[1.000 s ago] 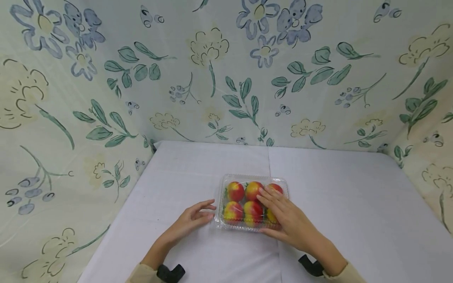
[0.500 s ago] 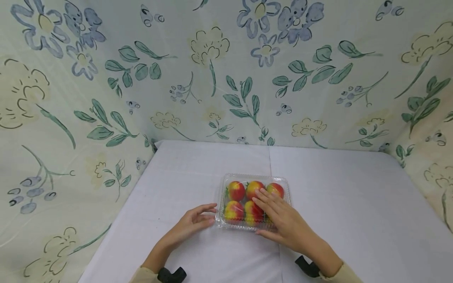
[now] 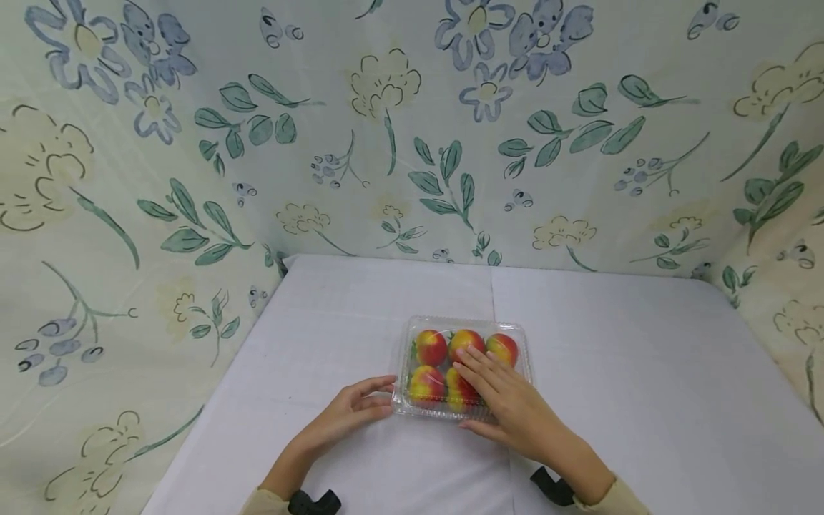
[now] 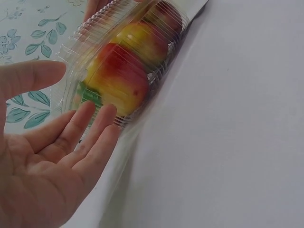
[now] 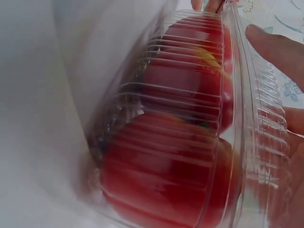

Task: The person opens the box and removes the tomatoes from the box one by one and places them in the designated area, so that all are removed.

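Note:
A clear plastic clamshell box (image 3: 403,357) with its lid down sits on the white table. Inside are several red-and-yellow fruits (image 3: 430,348), like peaches or nectarines, with bits of green beside them. My right hand (image 3: 508,400) lies flat over the lid's right part, fingers straight, covering part of the front row; the right wrist view shows its thumb (image 5: 275,47) along the lid's edge. At the box's left end is my left hand (image 3: 354,408), fingers loosely bent and fingertips right at the rim. In the left wrist view its palm (image 4: 42,185) faces up, with nothing gripped.
White cloth (image 3: 618,357) covers the table, with a seam running front to back behind the box. A floral curtain (image 3: 386,129) stands along the back and sides. Black wrist mounts (image 3: 314,502) sit at both forearms.
My right hand has slid a little left and toward me across the lid, uncovering more of the back-right fruit. My left hand and the box have stayed nearly still.

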### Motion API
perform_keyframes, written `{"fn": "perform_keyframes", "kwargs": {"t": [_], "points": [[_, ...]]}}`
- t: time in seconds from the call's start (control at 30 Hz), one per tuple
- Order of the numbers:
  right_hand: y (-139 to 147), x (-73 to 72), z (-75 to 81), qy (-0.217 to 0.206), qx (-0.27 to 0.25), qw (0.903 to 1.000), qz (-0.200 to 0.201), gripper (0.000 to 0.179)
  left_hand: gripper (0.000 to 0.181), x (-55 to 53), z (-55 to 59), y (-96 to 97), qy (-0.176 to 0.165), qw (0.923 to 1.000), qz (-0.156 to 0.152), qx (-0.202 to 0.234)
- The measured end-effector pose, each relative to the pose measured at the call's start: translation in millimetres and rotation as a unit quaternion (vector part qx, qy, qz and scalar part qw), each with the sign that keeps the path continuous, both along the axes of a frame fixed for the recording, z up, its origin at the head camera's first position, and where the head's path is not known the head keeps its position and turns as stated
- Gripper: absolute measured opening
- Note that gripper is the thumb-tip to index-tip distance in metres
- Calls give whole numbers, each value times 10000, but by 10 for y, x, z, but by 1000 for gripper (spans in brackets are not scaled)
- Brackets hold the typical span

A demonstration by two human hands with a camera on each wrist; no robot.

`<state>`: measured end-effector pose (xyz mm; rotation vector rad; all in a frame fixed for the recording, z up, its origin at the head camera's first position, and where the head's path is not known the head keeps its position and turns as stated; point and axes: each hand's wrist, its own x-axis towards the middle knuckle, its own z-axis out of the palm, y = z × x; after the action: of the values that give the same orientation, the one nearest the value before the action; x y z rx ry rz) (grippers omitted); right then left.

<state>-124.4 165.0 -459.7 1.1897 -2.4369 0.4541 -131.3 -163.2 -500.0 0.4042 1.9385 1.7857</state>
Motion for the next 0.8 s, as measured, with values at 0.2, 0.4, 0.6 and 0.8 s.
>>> {"fn": "perform_keyframes", "kwargs": {"t": [0.2,0.4,0.6,0.8], "points": [[-25,-3,-3,40,-27,10000,54,84,57,7,-18,-1,-94,9999,-60,97],[-39,-7,-11,8,52,10000,25,85,55,1,-39,2,-120,9997,-52,189],[-37,-6,-22,-44,187,9998,-35,83,53,-7,-53,21,-207,9994,-4,289],[-40,-9,-20,-50,244,9997,-37,82,54,-13,-57,25,-338,9988,19,355]]}}
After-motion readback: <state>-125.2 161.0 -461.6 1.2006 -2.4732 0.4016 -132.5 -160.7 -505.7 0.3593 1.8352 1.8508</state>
